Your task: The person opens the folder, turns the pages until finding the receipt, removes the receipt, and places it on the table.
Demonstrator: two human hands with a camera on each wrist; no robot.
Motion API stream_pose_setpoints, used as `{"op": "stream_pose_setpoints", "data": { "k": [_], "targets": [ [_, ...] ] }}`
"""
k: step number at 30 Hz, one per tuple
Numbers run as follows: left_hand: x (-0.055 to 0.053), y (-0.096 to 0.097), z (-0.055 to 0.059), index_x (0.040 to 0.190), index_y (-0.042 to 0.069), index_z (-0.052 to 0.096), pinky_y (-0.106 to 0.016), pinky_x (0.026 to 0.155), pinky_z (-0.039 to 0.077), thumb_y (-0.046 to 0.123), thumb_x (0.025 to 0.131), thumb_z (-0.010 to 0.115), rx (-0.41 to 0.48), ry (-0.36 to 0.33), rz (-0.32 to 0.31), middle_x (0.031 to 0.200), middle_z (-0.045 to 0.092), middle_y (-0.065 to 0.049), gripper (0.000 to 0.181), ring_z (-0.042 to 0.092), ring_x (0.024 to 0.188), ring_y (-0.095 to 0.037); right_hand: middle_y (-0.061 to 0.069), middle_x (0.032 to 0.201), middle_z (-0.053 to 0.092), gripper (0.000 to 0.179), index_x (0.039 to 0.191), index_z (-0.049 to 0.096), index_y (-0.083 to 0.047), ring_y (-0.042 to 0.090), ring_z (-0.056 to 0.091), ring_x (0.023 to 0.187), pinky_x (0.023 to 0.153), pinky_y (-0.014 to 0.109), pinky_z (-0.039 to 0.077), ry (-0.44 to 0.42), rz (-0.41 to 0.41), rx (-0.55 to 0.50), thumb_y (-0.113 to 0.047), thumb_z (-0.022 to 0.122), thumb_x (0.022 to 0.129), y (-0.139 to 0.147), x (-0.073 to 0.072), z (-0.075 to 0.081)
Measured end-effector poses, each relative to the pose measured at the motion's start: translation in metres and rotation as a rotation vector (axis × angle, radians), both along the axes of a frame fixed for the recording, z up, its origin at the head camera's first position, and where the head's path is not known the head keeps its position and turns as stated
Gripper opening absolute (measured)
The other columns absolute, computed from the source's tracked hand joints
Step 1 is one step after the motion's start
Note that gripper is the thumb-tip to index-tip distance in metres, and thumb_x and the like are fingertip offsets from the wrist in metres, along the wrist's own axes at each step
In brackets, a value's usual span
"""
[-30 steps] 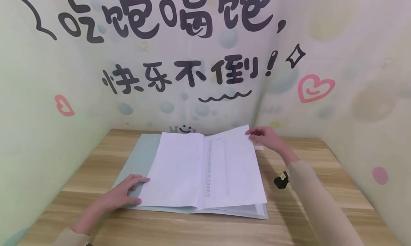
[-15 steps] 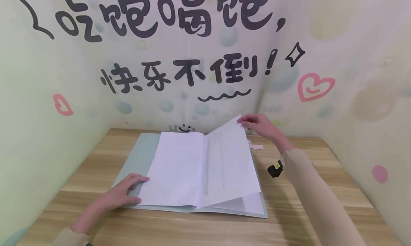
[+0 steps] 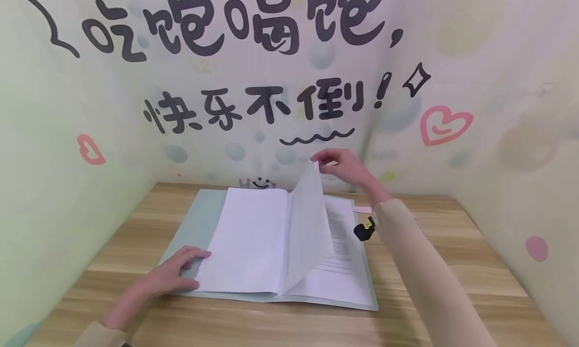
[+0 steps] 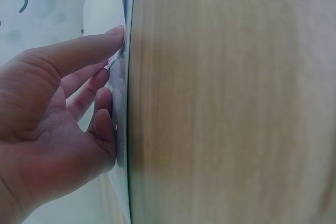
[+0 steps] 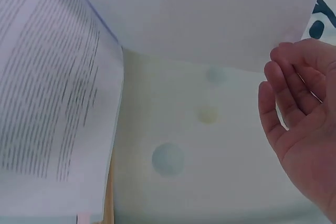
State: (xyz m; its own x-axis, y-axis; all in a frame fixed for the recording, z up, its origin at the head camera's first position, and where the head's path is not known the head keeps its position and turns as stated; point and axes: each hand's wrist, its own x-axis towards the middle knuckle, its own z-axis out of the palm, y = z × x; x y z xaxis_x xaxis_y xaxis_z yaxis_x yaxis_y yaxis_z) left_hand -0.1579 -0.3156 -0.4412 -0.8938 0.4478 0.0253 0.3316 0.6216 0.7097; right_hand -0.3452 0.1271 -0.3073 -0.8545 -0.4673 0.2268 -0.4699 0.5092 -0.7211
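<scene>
An open folder with a pale blue-green cover (image 3: 192, 221) lies on the table, white pages (image 3: 244, 236) spread to its left. My right hand (image 3: 341, 165) pinches the far outer corner of one raised page (image 3: 307, 231), which stands nearly upright at the middle fold. In the right wrist view the thumb and fingers of the right hand (image 5: 304, 95) meet at this page's corner. Under it a printed page (image 3: 344, 256) shows on the right side. My left hand (image 3: 174, 271) rests at the lower left edge of the pages. In the left wrist view its thumb touches the page edge.
The folder lies on a wood-grain table (image 3: 217, 324). A pink tab (image 3: 361, 209) sticks out past its right edge. A black object with a yellow-green patch (image 3: 364, 229) is at the right sleeve's cuff. A wall with black lettering (image 3: 267, 103) stands behind the table.
My right hand has moved left and up with the page corner, lifting the page from lying nearly flat to nearly upright. The printed page beneath has come into view. My left hand stays put.
</scene>
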Motion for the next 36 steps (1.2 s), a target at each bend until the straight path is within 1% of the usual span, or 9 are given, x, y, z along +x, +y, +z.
{"op": "stream_pose_setpoints", "data": {
  "k": [4, 8, 12, 14, 17, 23, 30, 33, 36],
  "targets": [
    [0.000, 0.001, -0.002, 0.133, 0.001, 0.054, -0.023, 0.081, 0.042, 0.020, 0.076, 0.081, 0.003, -0.004, 0.006, 0.132, 0.049, -0.024, 0.066, 0.047, 0.100, -0.023, 0.010, 0.113, 0.068, 0.030, 0.122, 0.067, -0.006, 0.019, 0.060, 0.102, 0.088, 0.027, 0.049, 0.003, 0.007, -0.040, -0.010, 0.062, 0.093, -0.019, 0.000, 0.000],
    [0.000, 0.001, -0.002, 0.133, 0.002, 0.055, -0.023, 0.080, 0.042, 0.020, 0.076, 0.081, -0.011, 0.007, 0.007, 0.133, 0.049, -0.024, 0.065, 0.048, 0.100, -0.023, 0.014, 0.113, 0.068, 0.029, 0.120, 0.067, -0.005, 0.019, 0.061, 0.101, 0.091, 0.028, 0.049, -0.001, 0.028, -0.088, -0.008, 0.066, 0.091, -0.038, -0.002, 0.004],
    [0.001, 0.000, 0.000, 0.133, 0.003, 0.055, -0.023, 0.081, 0.044, 0.021, 0.076, 0.081, -0.026, 0.013, 0.017, 0.133, 0.050, -0.024, 0.065, 0.050, 0.101, -0.024, 0.020, 0.115, 0.067, 0.029, 0.119, 0.068, -0.005, 0.019, 0.061, 0.100, 0.090, 0.026, 0.048, -0.023, 0.053, -0.129, -0.006, 0.068, 0.089, -0.058, -0.004, 0.006],
    [0.001, -0.001, 0.000, 0.133, 0.004, 0.055, -0.023, 0.081, 0.044, 0.022, 0.076, 0.081, -0.027, 0.001, 0.024, 0.134, 0.049, -0.024, 0.066, 0.050, 0.102, -0.024, 0.019, 0.115, 0.067, 0.030, 0.119, 0.068, -0.006, 0.018, 0.060, 0.099, 0.089, 0.026, 0.048, -0.039, 0.058, -0.140, -0.007, 0.069, 0.089, -0.067, -0.005, 0.006],
    [0.002, -0.001, 0.001, 0.134, 0.004, 0.055, -0.023, 0.081, 0.044, 0.023, 0.076, 0.081, -0.025, -0.004, 0.021, 0.135, 0.049, -0.024, 0.066, 0.050, 0.101, -0.023, 0.019, 0.117, 0.067, 0.032, 0.120, 0.068, -0.005, 0.019, 0.059, 0.100, 0.091, 0.030, 0.048, -0.049, 0.061, -0.153, -0.009, 0.071, 0.088, -0.078, -0.006, 0.004],
    [0.001, -0.001, -0.001, 0.130, 0.004, 0.058, -0.023, 0.081, 0.045, 0.019, 0.077, 0.081, -0.021, 0.045, 0.008, 0.130, 0.054, -0.020, 0.059, 0.051, 0.098, -0.016, 0.019, 0.124, 0.065, 0.037, 0.124, 0.067, -0.006, 0.021, 0.059, 0.107, 0.099, 0.038, 0.046, -0.044, 0.062, -0.182, -0.012, 0.073, 0.088, -0.097, -0.006, -0.002],
    [0.000, -0.002, -0.001, 0.129, 0.005, 0.059, -0.023, 0.078, 0.044, 0.017, 0.076, 0.081, -0.005, 0.030, 0.028, 0.130, 0.056, -0.019, 0.059, 0.049, 0.096, -0.016, 0.013, 0.131, 0.063, 0.041, 0.128, 0.065, -0.008, 0.023, 0.056, 0.116, 0.103, 0.037, 0.046, -0.054, 0.075, -0.217, -0.013, 0.073, 0.088, -0.123, -0.002, -0.012],
    [0.000, -0.002, 0.000, 0.129, 0.005, 0.059, -0.023, 0.078, 0.044, 0.016, 0.076, 0.081, -0.002, 0.034, 0.028, 0.130, 0.056, -0.019, 0.058, 0.049, 0.095, -0.013, 0.010, 0.133, 0.062, 0.042, 0.129, 0.064, -0.010, 0.022, 0.055, 0.119, 0.105, 0.039, 0.045, -0.043, 0.091, -0.215, -0.012, 0.072, 0.089, -0.132, -0.001, -0.018],
    [0.001, -0.002, 0.000, 0.130, 0.006, 0.058, -0.023, 0.078, 0.044, 0.016, 0.077, 0.081, -0.002, 0.032, 0.029, 0.131, 0.056, -0.019, 0.059, 0.049, 0.096, -0.014, 0.009, 0.136, 0.060, 0.043, 0.132, 0.061, -0.010, 0.023, 0.055, 0.122, 0.108, 0.041, 0.044, -0.033, 0.128, -0.213, -0.008, 0.069, 0.091, -0.139, -0.002, -0.027]
  ]
}}
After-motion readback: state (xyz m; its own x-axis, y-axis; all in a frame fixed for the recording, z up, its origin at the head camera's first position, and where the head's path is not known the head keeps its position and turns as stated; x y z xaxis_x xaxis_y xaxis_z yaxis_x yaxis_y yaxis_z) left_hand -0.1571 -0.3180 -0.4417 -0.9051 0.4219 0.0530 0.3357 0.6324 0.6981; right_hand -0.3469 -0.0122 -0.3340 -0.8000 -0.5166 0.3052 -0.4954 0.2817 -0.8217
